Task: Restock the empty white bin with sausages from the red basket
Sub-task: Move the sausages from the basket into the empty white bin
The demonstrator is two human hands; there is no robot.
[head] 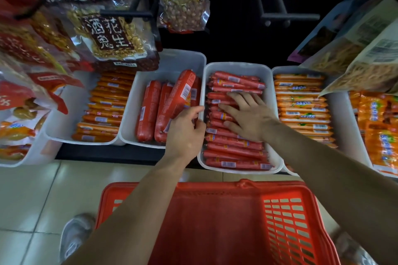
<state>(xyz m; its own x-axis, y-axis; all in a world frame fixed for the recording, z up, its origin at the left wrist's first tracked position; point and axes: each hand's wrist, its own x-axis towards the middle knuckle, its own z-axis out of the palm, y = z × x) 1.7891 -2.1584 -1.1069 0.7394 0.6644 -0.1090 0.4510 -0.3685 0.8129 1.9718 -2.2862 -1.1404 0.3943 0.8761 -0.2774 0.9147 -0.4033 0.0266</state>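
Note:
A white bin (239, 66) stands on the shelf at centre, filled with several thin red sausages (232, 153) lying crosswise. My right hand (247, 118) rests flat on the sausages in the middle of the bin, fingers spread and pointing left. My left hand (185, 129) grips the bin's left rim, thumb over the edge. The red basket (215, 221) sits on the floor below the shelf, between my forearms; no sausages show inside it.
Left of the bin is a white bin of thick red sausages (150, 112), then one of orange sausages (103, 112). Right of it is a bin of orange sausages (301, 109). Peanut bags (112, 34) hang overhead. My shoes (75, 239) stand on the tiled floor.

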